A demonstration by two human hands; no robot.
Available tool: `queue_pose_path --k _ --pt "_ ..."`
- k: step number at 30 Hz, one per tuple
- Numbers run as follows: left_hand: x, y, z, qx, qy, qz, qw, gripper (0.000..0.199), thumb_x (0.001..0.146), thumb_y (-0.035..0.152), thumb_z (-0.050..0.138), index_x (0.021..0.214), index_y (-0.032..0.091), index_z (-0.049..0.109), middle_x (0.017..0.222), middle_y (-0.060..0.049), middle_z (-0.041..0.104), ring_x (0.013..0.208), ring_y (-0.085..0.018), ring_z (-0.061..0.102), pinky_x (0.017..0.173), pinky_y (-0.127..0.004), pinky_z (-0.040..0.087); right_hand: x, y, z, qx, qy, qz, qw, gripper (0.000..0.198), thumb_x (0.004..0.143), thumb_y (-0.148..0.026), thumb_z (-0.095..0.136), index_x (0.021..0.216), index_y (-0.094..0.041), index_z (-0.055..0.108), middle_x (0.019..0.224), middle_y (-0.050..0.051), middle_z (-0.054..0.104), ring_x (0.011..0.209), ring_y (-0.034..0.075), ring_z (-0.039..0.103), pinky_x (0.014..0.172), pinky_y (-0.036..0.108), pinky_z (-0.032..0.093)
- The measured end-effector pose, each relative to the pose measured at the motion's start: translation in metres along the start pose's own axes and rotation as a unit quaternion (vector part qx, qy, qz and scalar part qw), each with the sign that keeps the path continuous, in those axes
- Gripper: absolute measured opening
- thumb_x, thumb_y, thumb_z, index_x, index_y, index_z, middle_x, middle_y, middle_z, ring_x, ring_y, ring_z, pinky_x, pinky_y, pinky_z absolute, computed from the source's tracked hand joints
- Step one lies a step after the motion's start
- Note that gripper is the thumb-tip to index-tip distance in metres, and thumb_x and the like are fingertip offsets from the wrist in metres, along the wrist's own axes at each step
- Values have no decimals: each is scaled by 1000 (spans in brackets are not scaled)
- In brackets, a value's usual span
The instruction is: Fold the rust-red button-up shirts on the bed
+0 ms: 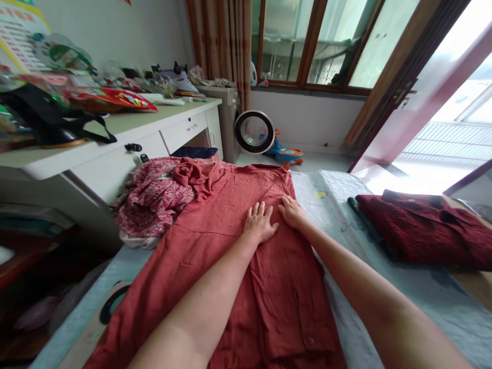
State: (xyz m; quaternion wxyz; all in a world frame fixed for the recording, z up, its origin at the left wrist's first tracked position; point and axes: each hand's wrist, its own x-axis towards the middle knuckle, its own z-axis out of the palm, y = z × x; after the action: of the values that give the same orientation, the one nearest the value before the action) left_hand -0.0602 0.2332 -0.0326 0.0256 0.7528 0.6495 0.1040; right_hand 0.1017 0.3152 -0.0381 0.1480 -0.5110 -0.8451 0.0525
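Note:
A long brick-red shirt [215, 246] lies spread on the bed. One sleeve [284, 302] is laid lengthwise along its right part, with the buttoned cuff close to me. My left hand [260, 224] rests flat on the cloth, fingers spread. At the shirt's upper right edge, my right hand [292, 211] lies on the fabric with its fingers stretched out. The shirt's upper left part is bunched against a crumpled red-and-white patterned garment [154, 200].
A folded dark red garment [418, 225] lies on the bed's light blue cover [334, 200] at right. Along the left stands a desk [134, 136] crowded with a red snack bag [115, 100] and a black strapped object [49, 115]. Beyond are a washing machine's open door [238, 132] and a blue-orange ride-on toy [286, 152].

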Motion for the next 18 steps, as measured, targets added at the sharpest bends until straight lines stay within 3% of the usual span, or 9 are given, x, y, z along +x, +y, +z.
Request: queue_pose_path --k 5,12,15,18 --pt "2 -1 -1 -2 -17 -1 1000 68 91 55 40 151 23 32 160 -13 28 146 -31 26 118 -50 20 -48 -20 -4 -7 -49 1 999 57 100 -45 32 148 -15 37 157 13 33 146 24 27 118 44 23" --pt "-16 -4 -14 -15 -19 21 999 67 95 54 37 151 18 33 159 -18 27 148 -29 24 118 -49 19 -74 -20 -28 -44 -83 77 993 56 100 -45 34 147 -15 37 159 14 29 147 27 23 116 49 24" --pt "-38 -1 -24 -38 -79 13 996 73 93 62 35 152 18 31 160 -19 22 149 -32 20 117 -51 21 -92 -29 -35 -37 -72 66 995 51 97 -39 40 142 -14 45 155 16 36 145 28 29 115 49 25" --pt "-68 6 -30 -52 -137 32 989 82 88 70 39 153 20 30 162 -20 16 149 -37 16 116 -53 21 -115 -43 -35 -8 -49 9 999 50 96 -37 42 140 -14 47 152 15 40 143 25 33 116 42 26"
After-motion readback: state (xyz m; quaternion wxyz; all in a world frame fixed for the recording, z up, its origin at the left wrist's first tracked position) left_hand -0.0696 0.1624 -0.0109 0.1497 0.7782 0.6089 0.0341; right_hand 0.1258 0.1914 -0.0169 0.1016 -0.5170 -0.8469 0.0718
